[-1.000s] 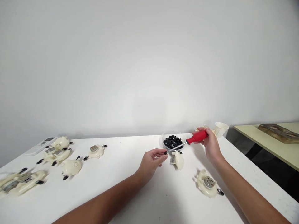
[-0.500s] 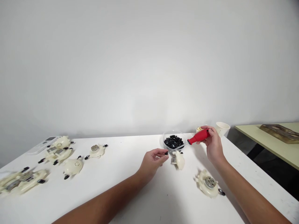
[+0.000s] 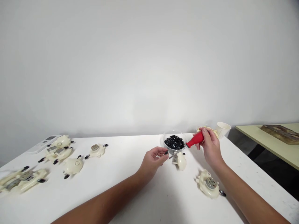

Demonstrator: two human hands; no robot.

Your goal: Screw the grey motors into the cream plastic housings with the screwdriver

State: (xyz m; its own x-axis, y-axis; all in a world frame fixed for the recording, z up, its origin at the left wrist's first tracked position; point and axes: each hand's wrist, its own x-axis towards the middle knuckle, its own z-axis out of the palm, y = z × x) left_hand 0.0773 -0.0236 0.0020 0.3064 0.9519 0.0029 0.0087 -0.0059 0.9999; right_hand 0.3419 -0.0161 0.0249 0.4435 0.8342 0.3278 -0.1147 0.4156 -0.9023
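Observation:
Between thumb and fingers, my left hand (image 3: 153,160) pinches a small black plastic piece (image 3: 166,152). My right hand (image 3: 210,144) grips the red handle of a screwdriver (image 3: 195,139); its metal shaft slopes down to the left, with the tip just beside my left fingertips. Below the shaft a cream plastic housing (image 3: 181,161) with a black piece on it stands on the table. Right behind it is a clear bowl (image 3: 164,137) of small black pieces. Another cream housing with a round metal motor (image 3: 207,185) lies near my right forearm.
Several cream housings with black pieces (image 3: 73,166) lie at the left of the white table (image 3: 130,186), near a white remote control (image 3: 42,144). A white cup (image 3: 223,129) and a container of cream parts (image 3: 199,128) stand behind my right hand. A greenish table (image 3: 247,132) adjoins at right.
The screwdriver has shifted slightly down and left with my right hand, its tip now a little below the black piece. My left hand has stayed in nearly the same place.

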